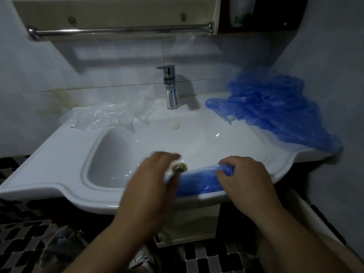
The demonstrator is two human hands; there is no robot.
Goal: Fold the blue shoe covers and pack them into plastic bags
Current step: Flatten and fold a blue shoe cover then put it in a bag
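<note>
One blue shoe cover (199, 183) lies stretched along the front rim of the white sink (65, 146). My right hand (246, 178) pinches its right end with curled fingers. My left hand (151, 180) is blurred, flat and fingers apart, over the cover's left end near the drain (179, 168); whether it touches the cover I cannot tell. A heap of blue shoe covers (275, 109) rests on the sink's back right corner. Clear plastic bags (106, 117) lie crumpled on the back left ledge.
A chrome tap (171, 87) stands at the back centre of the basin. Above it a metal towel rail (122, 31) runs under a cabinet. Tiled walls close in at right and behind. Below are a black-and-white mosaic floor (25, 233) and a bin.
</note>
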